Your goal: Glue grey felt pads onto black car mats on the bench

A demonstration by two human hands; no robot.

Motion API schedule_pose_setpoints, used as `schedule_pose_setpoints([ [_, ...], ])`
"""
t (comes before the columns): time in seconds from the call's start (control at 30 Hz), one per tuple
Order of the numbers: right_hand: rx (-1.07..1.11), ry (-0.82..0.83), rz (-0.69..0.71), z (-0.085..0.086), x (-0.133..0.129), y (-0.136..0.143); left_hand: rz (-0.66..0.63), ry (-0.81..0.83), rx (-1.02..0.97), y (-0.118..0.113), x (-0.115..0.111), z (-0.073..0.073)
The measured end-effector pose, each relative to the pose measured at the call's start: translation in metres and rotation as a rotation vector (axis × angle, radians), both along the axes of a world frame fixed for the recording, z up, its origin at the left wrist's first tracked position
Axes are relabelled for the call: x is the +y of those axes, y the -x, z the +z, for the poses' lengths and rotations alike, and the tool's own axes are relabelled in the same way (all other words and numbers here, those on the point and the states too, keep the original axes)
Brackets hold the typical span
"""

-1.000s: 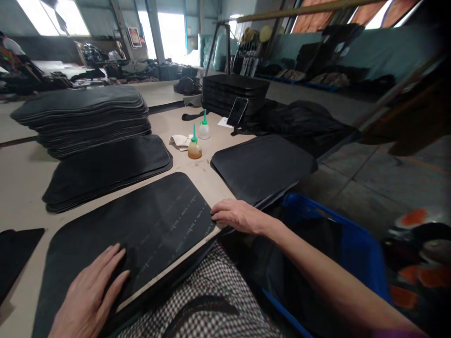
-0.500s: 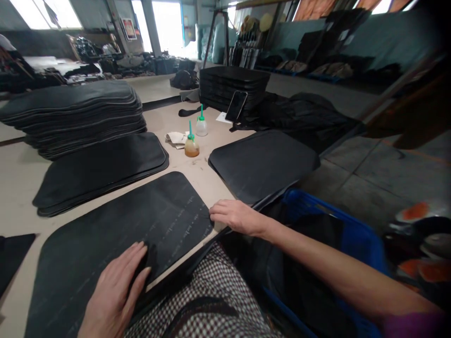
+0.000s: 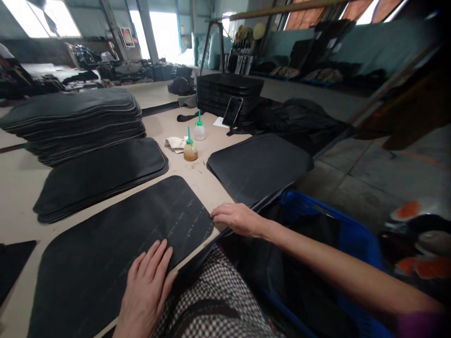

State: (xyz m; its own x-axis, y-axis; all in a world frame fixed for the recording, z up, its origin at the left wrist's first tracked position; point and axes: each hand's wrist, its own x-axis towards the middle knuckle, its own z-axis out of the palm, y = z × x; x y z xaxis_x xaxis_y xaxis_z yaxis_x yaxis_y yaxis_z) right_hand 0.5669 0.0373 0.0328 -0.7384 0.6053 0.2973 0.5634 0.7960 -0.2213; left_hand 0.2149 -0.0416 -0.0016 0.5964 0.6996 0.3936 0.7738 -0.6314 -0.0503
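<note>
A large black sheet (image 3: 116, 244) with rounded corners and faint printed marks lies flat on the table in front of me. My left hand (image 3: 146, 277) rests palm down near its front edge, fingers stretched out. At the sheet's right edge, the fingers of my right hand (image 3: 239, 219) are held together and bent down onto the rim; the thumb is hidden. Beyond the sheet to the left are a few similar black sheets (image 3: 102, 173), stacked. Another black sheet (image 3: 260, 164) lies to the right, past my right hand.
Two squeeze bottles with green spouts, one amber (image 3: 190, 151) and one whitish (image 3: 199, 131), stand mid-table by a crumpled cloth (image 3: 174, 143). A tall pile of dark sheets (image 3: 77, 117) is at left. A phone (image 3: 232, 111) leans on a black stack. Below right sits a blue basket (image 3: 362, 239).
My left hand has slid to the right and farther up along the sheet's front edge. My right hand stays at the right edge. The view has tilted slightly.
</note>
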Motion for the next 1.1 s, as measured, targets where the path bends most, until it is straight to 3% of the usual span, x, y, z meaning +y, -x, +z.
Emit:
schedule_pose_setpoints([
  [0.07,-0.016,0.002,-0.021,0.005,-0.002,0.003,0.003,-0.008,-0.002,-0.001,-0.001,-0.001],
  [0.23,-0.097,-0.011,0.144,0.012,-0.005,0.019,0.021,-0.023,0.011,-0.005,-0.002,-0.002],
  [0.37,-0.114,-0.029,0.162,0.012,-0.003,0.025,0.020,-0.021,-0.002,-0.007,-0.003,-0.001],
  [0.8,0.129,-0.104,0.090,-0.014,-0.016,0.021,0.084,-0.037,0.025,-0.008,-0.007,0.000],
  [0.97,0.144,-0.055,0.056,-0.015,-0.032,0.006,0.111,-0.066,0.092,0.011,-0.015,-0.001],
  [1.1,0.139,0.033,-0.105,-0.007,-0.023,0.001,0.164,0.073,0.026,0.050,-0.016,0.010],
])
